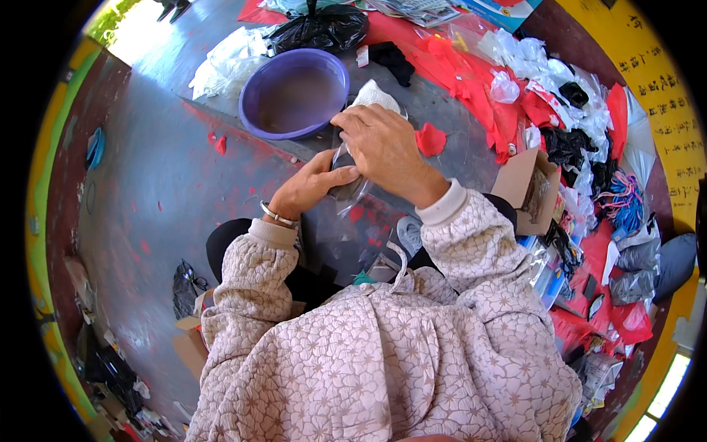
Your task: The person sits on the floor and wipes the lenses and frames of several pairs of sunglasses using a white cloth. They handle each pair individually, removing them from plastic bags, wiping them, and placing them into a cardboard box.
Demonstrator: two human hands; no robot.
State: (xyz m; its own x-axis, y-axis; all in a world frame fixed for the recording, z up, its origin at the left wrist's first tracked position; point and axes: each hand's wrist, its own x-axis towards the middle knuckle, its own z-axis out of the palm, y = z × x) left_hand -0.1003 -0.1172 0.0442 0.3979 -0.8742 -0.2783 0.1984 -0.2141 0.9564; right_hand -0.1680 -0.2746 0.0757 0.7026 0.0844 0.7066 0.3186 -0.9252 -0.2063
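Above the floor in front of me, both hands hold a small clear plastic bag (355, 197) with something dark inside or behind it. My left hand (308, 184), with a bangle at its wrist, pinches the bag's side between thumb and fingers. From above, my right hand (389, 151) curls over the bag's upper part, and its fingertips are partly hidden. A white knitted-looking cloth (375, 96) shows just beyond my right hand. Close by at the far left stands a purple basin (254, 121) with brownish contents, apart from my hands.
White plastic bags (228, 66) and a black bag (320, 29) lie past the basin. Red sheeting (449, 74) strewn with plastic bags runs along the right. An open cardboard box (519, 177) stands right of my knee. Red scraps (430, 140) dot the grey floor (140, 221).
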